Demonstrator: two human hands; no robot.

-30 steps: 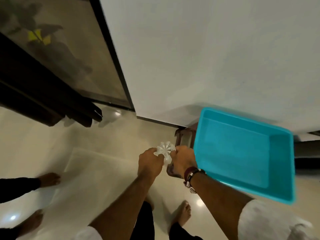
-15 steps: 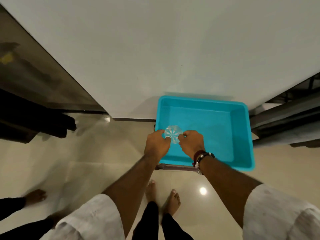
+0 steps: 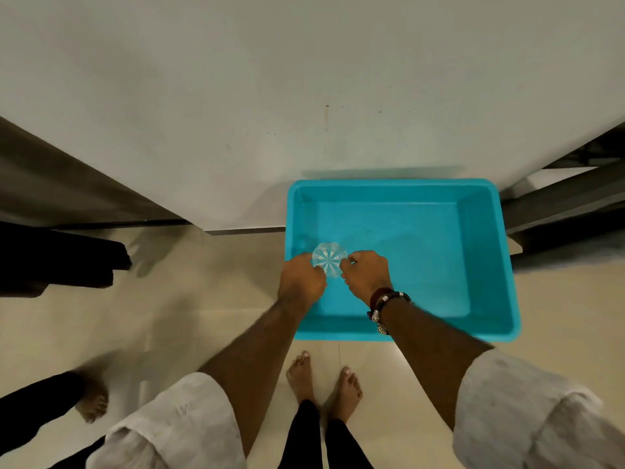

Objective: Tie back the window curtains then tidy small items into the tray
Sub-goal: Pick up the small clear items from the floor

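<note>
A turquoise plastic tray (image 3: 487, 252) sits against the white wall, in front of me and slightly right. Both hands hold a small clear ribbed glass bowl (image 3: 329, 262) over the tray's near-left corner. My left hand (image 3: 302, 282) pinches the bowl's left rim and my right hand (image 3: 367, 277), with bracelets at the wrist, pinches its right rim. I cannot tell whether the bowl touches the tray floor. Nothing else lies in the tray.
My bare feet (image 3: 324, 380) stand on the beige tiled floor just before the tray. Another person's foot (image 3: 93, 399) is at lower left. Dark fabric (image 3: 61, 258) hangs at the left by a glass panel. A dark window frame (image 3: 561, 198) is at the right.
My view swung from the dark glass door towards the wall. Both hands carried the clear bowl from beside the tray to above its near-left corner, and it now sits lower inside.
</note>
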